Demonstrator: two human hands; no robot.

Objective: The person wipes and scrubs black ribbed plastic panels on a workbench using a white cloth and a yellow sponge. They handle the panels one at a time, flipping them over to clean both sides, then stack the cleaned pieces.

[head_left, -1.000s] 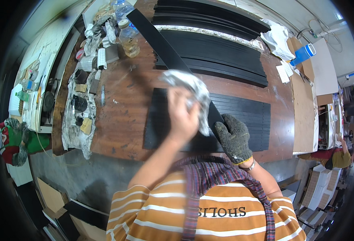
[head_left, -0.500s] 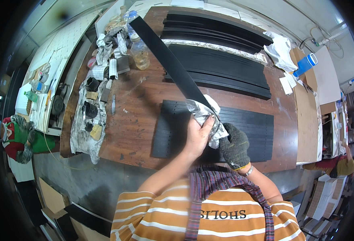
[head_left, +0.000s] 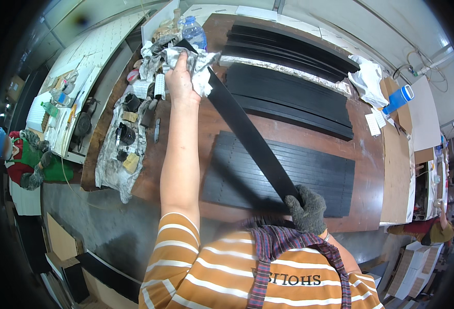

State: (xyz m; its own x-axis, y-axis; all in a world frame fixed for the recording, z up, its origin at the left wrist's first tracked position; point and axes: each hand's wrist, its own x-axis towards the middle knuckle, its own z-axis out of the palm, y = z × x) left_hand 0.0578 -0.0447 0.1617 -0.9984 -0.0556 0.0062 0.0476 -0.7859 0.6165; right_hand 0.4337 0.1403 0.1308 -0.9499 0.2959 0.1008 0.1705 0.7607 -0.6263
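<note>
- Black strip (head_left: 251, 137): one long, flat piece, held slantwise over the desk (head_left: 366, 195); its near end is at the right hand, and its far part runs up to the left, beneath a cloth.
- Striped shirt (head_left: 222, 268): orange and white, worn by the person at the near edge of the desk.
- Right hand (head_left: 309, 208): in a dark grey knitted glove, closed on the near end of the strip, the thumb against its face.
- Row of black strips (head_left: 314, 177): laid flat side by side on the desk, under the held strip.
- Stained sheet (head_left: 108, 170): along the left side of the desk, bearing a tan sponge (head_left: 131, 162) and a black can (head_left: 125, 135).
- Middle stack of black strips (head_left: 289, 98): on the desk beyond the row.
- Left hand (head_left: 182, 85): bare, arm outstretched, closed on the grey-white cloth (head_left: 202, 80), which lies over the strip near its far end; some fingers are hidden.
- White rag (head_left: 368, 85): bunched at the right, with a blue jug (head_left: 399, 99) near it.
- Far stack of black strips (head_left: 289, 51): beyond the middle stack.
- Large clear bottle (head_left: 193, 35): at the far left, just beyond the strip's tip.
</note>
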